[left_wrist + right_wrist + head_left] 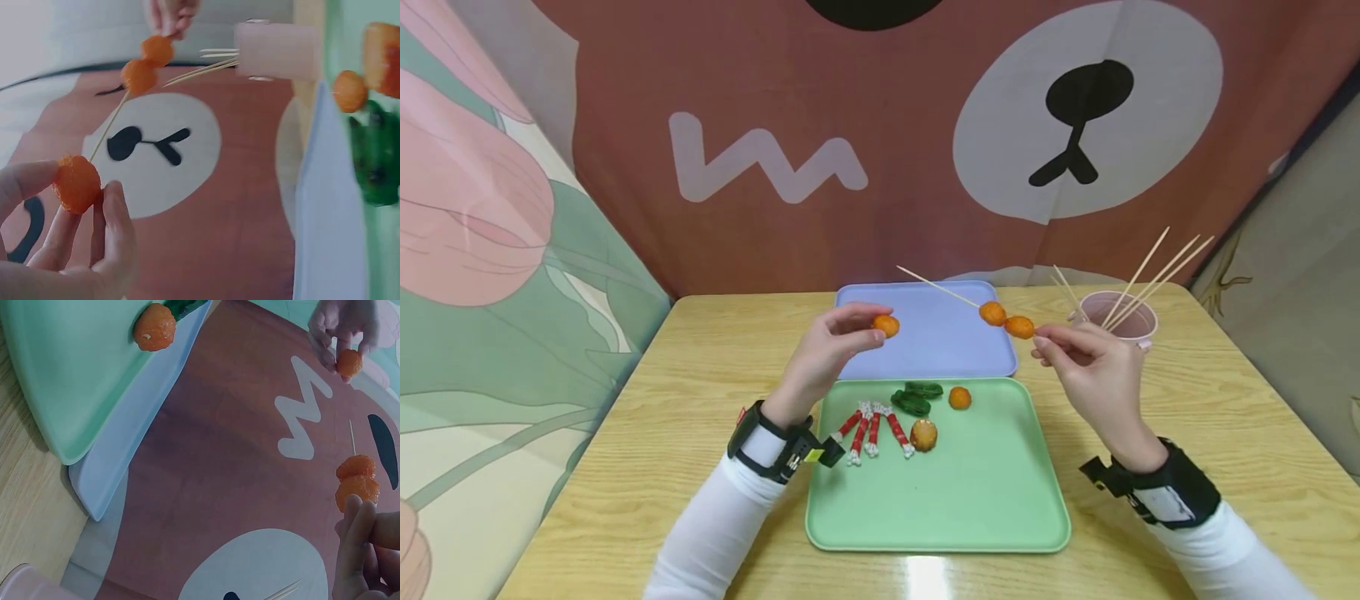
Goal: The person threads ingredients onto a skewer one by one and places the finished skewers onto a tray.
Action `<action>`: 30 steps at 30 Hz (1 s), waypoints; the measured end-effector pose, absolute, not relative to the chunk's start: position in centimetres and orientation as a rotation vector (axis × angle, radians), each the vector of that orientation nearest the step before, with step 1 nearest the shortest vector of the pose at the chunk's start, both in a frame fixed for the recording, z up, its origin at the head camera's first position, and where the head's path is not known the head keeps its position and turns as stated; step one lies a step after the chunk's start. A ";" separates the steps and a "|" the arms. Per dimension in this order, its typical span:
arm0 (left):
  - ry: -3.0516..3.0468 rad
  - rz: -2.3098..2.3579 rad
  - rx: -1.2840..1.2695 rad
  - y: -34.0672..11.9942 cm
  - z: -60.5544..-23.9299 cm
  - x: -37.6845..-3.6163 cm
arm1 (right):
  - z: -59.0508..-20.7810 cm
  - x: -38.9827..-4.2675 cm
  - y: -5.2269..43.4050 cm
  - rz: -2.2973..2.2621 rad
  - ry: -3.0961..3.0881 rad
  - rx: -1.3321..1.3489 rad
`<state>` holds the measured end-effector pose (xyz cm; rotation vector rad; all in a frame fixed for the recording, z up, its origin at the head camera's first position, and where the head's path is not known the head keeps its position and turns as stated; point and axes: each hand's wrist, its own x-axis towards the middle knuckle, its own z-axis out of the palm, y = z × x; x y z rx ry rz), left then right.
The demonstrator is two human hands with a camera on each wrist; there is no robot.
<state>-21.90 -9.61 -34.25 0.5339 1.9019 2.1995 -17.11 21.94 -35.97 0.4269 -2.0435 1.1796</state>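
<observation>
My left hand (827, 354) pinches one orange ball (886, 326) between thumb and fingertips, above the blue tray's left side. To its right, my right hand (1097, 367) holds a thin wooden skewer (936, 285) by its lower end. Two orange balls, a farther one (992, 313) and a nearer one (1020, 327), are threaded on it, touching each other right beside the right fingertips. The skewer's bare tip slants up and left, apart from the left hand's ball in the right wrist view. Part of the skewer is hidden inside the balls and fingers.
On the green tray (940, 508) lie a loose orange ball (960, 397), a browned round piece (923, 434), green pieces (912, 404) and several red-and-white sticks (874, 432). Behind it is a blue tray (940, 350). A pink cup (1152, 321) with several skewers stands behind the right hand.
</observation>
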 end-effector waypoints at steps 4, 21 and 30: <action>1.685 2.355 0.512 -10.3 -33.4 -22.2 | -35.8 -17.0 21.6 1.187 -2.044 0.434; 1.303 2.652 0.484 -12.4 -30.7 -23.4 | -34.6 -16.2 20.1 1.224 -2.031 0.488; 1.198 2.700 0.478 -12.1 -29.9 -23.6 | -33.9 -15.8 19.3 1.272 -1.977 0.516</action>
